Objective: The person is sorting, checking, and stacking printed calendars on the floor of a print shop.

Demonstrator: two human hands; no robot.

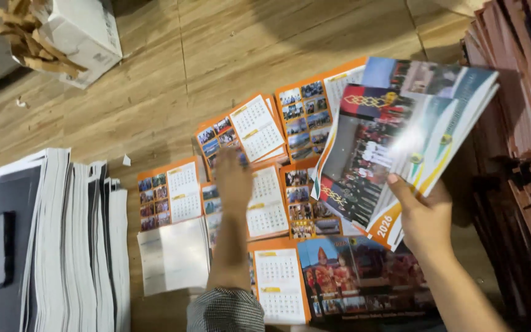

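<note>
Gripping a fanned sheaf of glossy printed sheets (401,135) in my right hand (422,215), at the right of the frame.

I am pressing my left hand (233,181) flat, fingers released, onto the orange calendar pages (265,203) lying spread over the wooden floor (155,80) at centre; white paper stacks (62,240) are standing at lower left, and a cardboard box (81,31) is sitting at upper left.

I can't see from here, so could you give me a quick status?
Left hand flat on calendar sheets. Right hand grips calendar stack. Nothing blocking.
</note>
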